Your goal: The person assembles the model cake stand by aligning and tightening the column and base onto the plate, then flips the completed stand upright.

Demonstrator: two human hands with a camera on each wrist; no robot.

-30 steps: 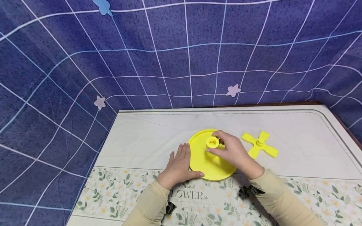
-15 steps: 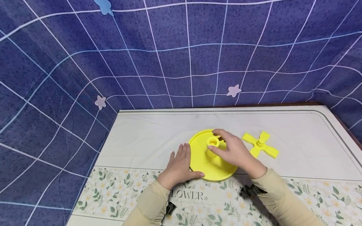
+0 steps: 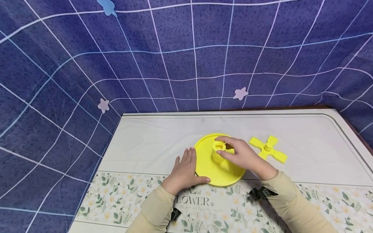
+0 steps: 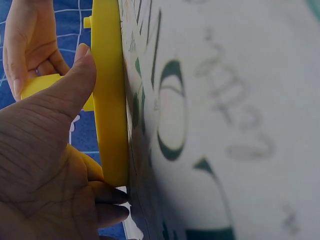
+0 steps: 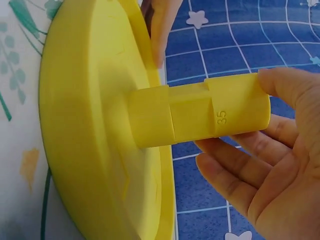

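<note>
A round yellow tray [image 3: 205,168] with a low rim lies flat on the table. From its middle rises a hollow yellow post [image 3: 218,156], upright and marked "35" in the right wrist view. My right hand [image 3: 243,156] grips the post near its top, thumb [image 5: 285,87] at the near side and fingers curled round the far side. At the tray's left edge my left hand [image 3: 183,171] steadies the rim, its fingers straight and its thumb [image 4: 75,82] over the front edge. A yellow four-bladed piece [image 3: 268,148] with a short central stem lies right of the tray.
The white table cover [image 3: 151,142] has a floral printed band [image 3: 116,200] along the front. Blue gridded cloth [image 3: 175,64] with star shapes hangs behind the table and at both sides.
My right hand opened its fingers away from the post half a second ago and now has closed round its top again. The left hand and tray have stayed in place.
</note>
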